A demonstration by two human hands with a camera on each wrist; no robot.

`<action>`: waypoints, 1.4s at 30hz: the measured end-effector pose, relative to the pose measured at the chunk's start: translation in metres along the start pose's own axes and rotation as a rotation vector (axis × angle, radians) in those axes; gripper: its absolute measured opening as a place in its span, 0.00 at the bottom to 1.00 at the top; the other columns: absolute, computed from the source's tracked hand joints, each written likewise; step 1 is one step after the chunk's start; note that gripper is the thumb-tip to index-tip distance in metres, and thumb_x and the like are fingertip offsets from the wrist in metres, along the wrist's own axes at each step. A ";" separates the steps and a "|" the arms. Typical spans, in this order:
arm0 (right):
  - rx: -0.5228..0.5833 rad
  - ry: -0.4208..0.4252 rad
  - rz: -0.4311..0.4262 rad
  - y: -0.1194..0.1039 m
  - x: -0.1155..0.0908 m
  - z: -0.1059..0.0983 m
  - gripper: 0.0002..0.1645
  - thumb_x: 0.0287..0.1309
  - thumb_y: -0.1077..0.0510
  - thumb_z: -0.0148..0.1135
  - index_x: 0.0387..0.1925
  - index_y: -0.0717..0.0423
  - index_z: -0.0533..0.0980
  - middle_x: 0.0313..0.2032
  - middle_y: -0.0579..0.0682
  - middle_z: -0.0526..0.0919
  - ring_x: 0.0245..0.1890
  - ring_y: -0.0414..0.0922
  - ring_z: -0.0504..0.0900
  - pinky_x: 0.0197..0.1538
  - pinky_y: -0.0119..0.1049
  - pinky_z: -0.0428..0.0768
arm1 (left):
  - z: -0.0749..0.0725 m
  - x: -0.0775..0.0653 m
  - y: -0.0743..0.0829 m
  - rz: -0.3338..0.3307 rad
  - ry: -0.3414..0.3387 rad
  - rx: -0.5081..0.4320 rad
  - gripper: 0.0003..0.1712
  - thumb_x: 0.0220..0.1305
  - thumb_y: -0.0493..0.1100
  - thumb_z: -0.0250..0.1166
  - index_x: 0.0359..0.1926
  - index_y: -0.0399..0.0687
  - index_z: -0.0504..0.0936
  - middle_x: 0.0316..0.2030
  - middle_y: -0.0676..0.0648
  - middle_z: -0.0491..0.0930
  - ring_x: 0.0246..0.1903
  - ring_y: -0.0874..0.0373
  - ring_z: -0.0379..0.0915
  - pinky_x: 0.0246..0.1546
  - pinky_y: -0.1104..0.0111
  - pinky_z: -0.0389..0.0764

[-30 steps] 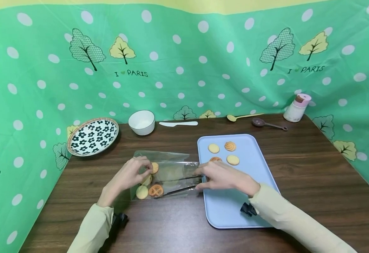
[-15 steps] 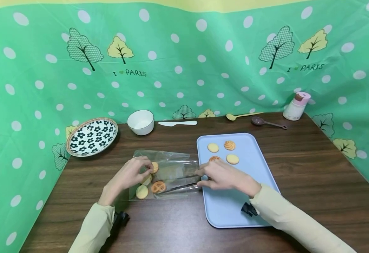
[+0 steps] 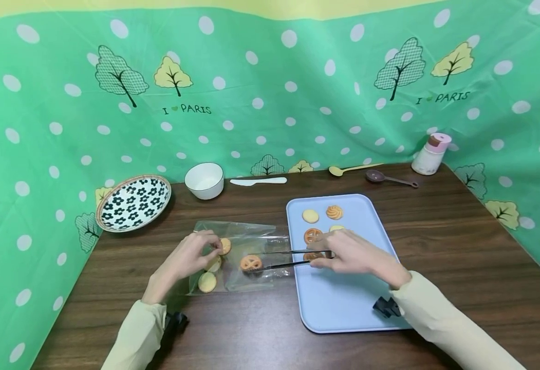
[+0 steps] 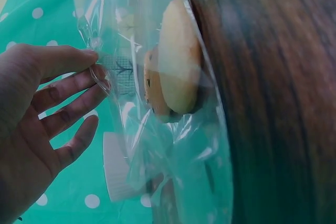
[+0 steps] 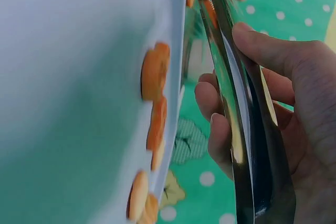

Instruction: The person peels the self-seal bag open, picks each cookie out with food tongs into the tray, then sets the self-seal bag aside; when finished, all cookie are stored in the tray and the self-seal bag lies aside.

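My left hand [image 3: 191, 254] pinches the edge of a clear plastic bag [image 4: 123, 72] between thumb and fingertips. Inside the bag, near that hand, lie several round cookies [image 4: 181, 56]. My right hand [image 3: 355, 253] grips metal tongs [image 3: 281, 265] above the blue tray. The tongs' tips reach left over the bag and hold a pretzel-shaped cookie [image 3: 251, 263], which overlaps the bag in the head view. In the right wrist view, the thumb and fingers squeeze the tongs [image 5: 236, 77] from both sides.
The light blue tray [image 3: 334, 303] holds pretzel-shaped cookies [image 3: 313, 236], a swirled cookie [image 3: 334, 212] and pale round ones [image 3: 310, 216]. Behind stand a flower-patterned plate [image 3: 133, 203], white bowl [image 3: 204, 181], white knife [image 3: 258, 181], yellow spoon [image 3: 336, 171], brown spoon [image 3: 375, 176] and pink-topped bottle [image 3: 431, 154].
The right hand has moved right over the tray, and the tongs have drawn the pretzel-shaped cookie rightward, away from the other bagged cookies. The left hand has kept its place at the bag.
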State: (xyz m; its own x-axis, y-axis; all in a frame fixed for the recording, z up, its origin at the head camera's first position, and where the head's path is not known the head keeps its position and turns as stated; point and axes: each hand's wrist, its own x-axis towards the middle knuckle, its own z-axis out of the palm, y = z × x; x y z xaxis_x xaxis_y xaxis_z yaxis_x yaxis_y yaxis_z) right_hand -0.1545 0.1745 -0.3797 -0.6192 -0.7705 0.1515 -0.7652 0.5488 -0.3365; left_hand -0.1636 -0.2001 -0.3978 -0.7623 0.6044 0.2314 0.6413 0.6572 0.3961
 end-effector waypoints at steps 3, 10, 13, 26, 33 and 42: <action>0.021 0.012 0.038 0.006 -0.013 -0.006 0.15 0.54 0.48 0.67 0.40 0.52 0.84 0.26 0.35 0.77 0.22 0.34 0.70 0.23 0.28 0.68 | 0.001 -0.001 0.000 -0.013 0.002 0.002 0.05 0.56 0.33 0.67 0.30 0.48 0.83 0.30 0.56 0.77 0.32 0.61 0.76 0.34 0.65 0.77; 0.002 0.037 0.131 0.018 -0.045 -0.023 0.20 0.55 0.46 0.66 0.42 0.56 0.84 0.33 0.42 0.83 0.23 0.34 0.71 0.25 0.27 0.69 | 0.002 -0.005 -0.001 -0.034 0.004 -0.014 0.04 0.56 0.33 0.67 0.31 0.47 0.83 0.31 0.55 0.78 0.33 0.61 0.76 0.34 0.62 0.78; -0.014 0.059 0.157 0.025 -0.059 -0.031 0.20 0.56 0.45 0.65 0.43 0.55 0.84 0.35 0.44 0.84 0.23 0.33 0.72 0.24 0.27 0.69 | 0.002 -0.006 -0.001 -0.036 0.002 -0.025 0.04 0.57 0.34 0.66 0.31 0.47 0.83 0.32 0.55 0.78 0.33 0.61 0.76 0.34 0.61 0.78; -0.018 0.164 0.218 0.045 -0.122 -0.045 0.15 0.50 0.52 0.70 0.40 0.55 0.84 0.33 0.40 0.84 0.26 0.28 0.74 0.27 0.30 0.75 | 0.003 -0.006 -0.001 -0.034 0.019 -0.024 0.05 0.56 0.34 0.67 0.29 0.48 0.82 0.30 0.57 0.78 0.32 0.63 0.76 0.34 0.62 0.78; -0.051 0.179 0.328 0.054 -0.153 -0.047 0.17 0.49 0.52 0.71 0.40 0.55 0.84 0.35 0.42 0.84 0.30 0.30 0.78 0.28 0.32 0.76 | 0.003 -0.006 0.000 -0.048 0.018 -0.032 0.05 0.57 0.34 0.67 0.29 0.48 0.82 0.31 0.57 0.78 0.33 0.63 0.76 0.34 0.62 0.78; -0.120 0.176 0.451 0.066 -0.182 -0.054 0.20 0.46 0.50 0.73 0.40 0.57 0.84 0.34 0.44 0.84 0.29 0.30 0.75 0.26 0.33 0.73 | 0.002 -0.006 0.001 -0.032 0.026 -0.018 0.03 0.57 0.34 0.67 0.30 0.47 0.83 0.30 0.56 0.78 0.32 0.63 0.76 0.34 0.65 0.78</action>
State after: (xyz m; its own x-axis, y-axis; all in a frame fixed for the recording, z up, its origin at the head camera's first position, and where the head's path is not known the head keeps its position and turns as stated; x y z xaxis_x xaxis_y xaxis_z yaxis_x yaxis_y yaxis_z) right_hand -0.1021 0.3683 -0.3793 -0.9057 -0.3867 0.1738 -0.4226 0.8563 -0.2970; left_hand -0.1584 -0.2018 -0.4002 -0.7849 0.5706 0.2415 0.6147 0.6680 0.4195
